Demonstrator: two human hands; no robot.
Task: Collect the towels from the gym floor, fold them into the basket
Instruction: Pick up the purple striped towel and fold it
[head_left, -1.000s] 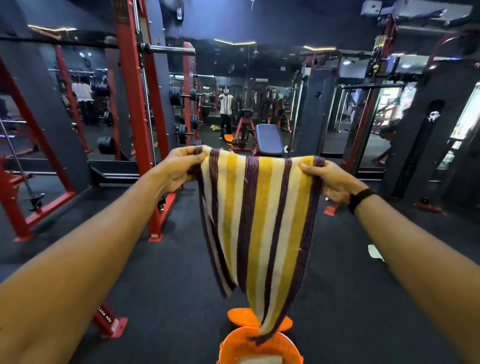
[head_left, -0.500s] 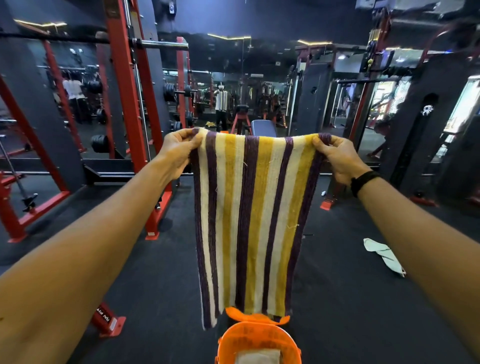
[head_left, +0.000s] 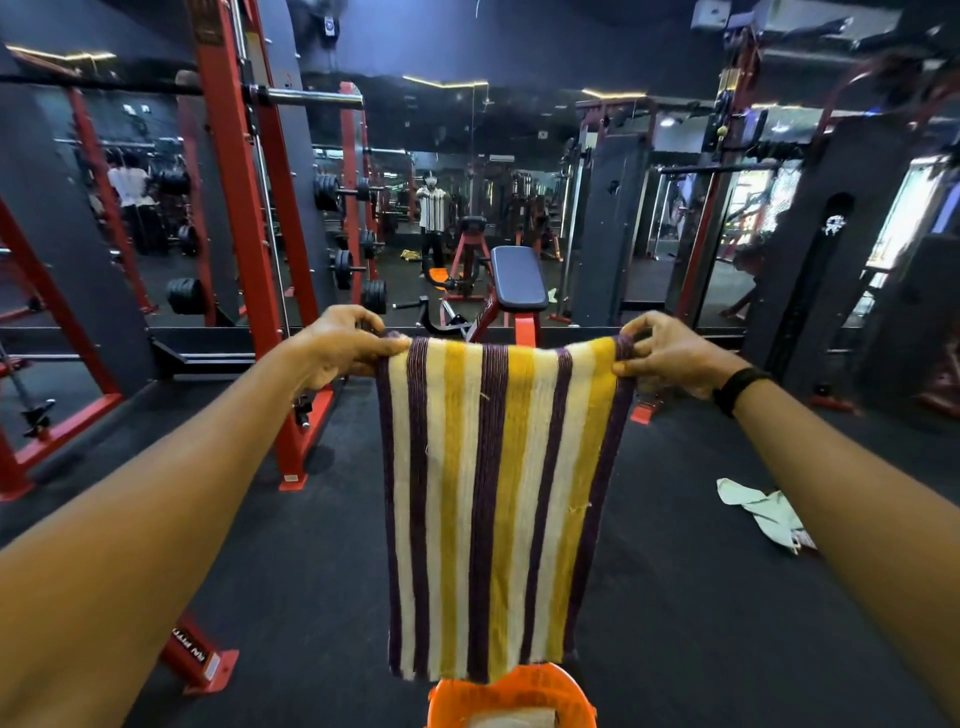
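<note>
A striped towel (head_left: 498, 499) in yellow, cream and dark purple hangs flat and straight in front of me. My left hand (head_left: 340, 345) pinches its top left corner and my right hand (head_left: 670, 353) pinches its top right corner, arms stretched forward. The towel's lower edge hangs just above an orange basket (head_left: 511, 693) on the floor at the bottom of the view; something pale lies inside it. A pale green-white towel (head_left: 761, 512) lies crumpled on the dark floor to the right.
A red squat rack (head_left: 249, 249) stands at the left, with its foot plates on the floor. A red bench with a dark pad (head_left: 517, 278) stands straight ahead before a mirror wall. Dark machines line the right side. Black rubber floor spreads around the basket.
The towel hung bunched to a point; now it is spread flat and square between my hands, which have moved further apart. The view has tilted, showing more of the pale towel.
</note>
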